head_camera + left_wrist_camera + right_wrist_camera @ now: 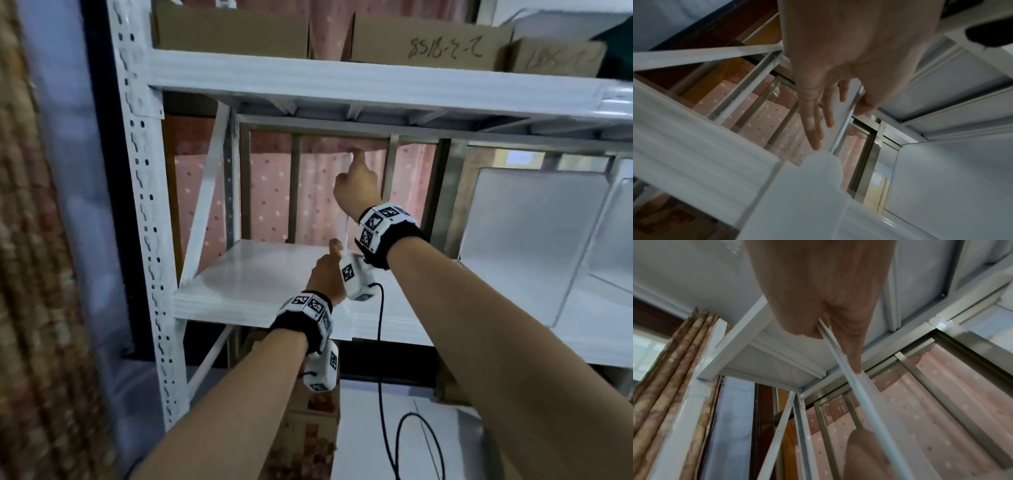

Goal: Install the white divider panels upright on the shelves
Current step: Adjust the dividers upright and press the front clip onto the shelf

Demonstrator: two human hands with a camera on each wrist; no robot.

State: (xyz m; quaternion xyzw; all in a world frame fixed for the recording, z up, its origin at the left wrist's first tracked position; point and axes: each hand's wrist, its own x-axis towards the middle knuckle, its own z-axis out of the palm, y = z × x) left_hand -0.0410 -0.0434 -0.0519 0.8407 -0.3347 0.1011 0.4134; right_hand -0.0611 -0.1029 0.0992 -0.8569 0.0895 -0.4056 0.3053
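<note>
Divider panel is held upright, edge-on, at 12 o'clock over the white shelf. Its top is pinched by the right hand, its lower edge gripped by the left hand, probably for vertical alignment.

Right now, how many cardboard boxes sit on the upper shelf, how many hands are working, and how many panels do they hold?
Cardboard boxes: 3
Hands, left hand and right hand: 2
Divider panel they hold: 1
Total: 6
</note>
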